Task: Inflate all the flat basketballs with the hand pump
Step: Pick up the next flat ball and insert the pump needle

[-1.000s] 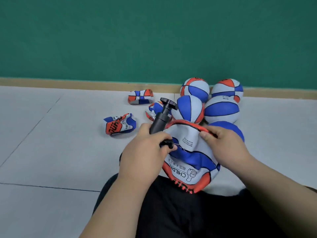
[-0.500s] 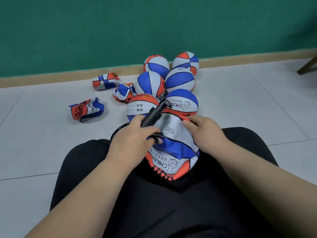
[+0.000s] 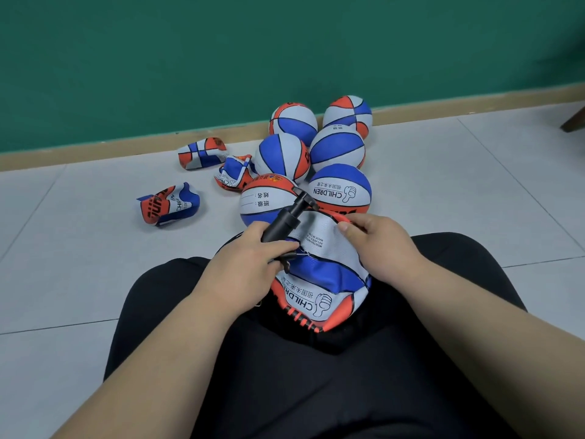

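Your left hand (image 3: 243, 267) is curled round the lower end of the black hand pump (image 3: 285, 221), gripping it. The pump's handle tilts up and away from you. Your right hand (image 3: 380, 245) pinches the top rim of the flat basketball (image 3: 319, 280), with the thumb on its white panel. That ball lies caved in on your lap, on your black trousers (image 3: 316, 391). The pump's lower end meets it near the seam between the white and blue panels, but your fingers partly hide the contact.

Six inflated balls (image 3: 340, 190) sit bunched together on the tiled floor (image 3: 79, 248) just beyond your knees, reaching back to the green wall (image 3: 190, 58). Three crumpled flat balls (image 3: 167, 204) lie on the floor to their left, one of them touching the cluster.
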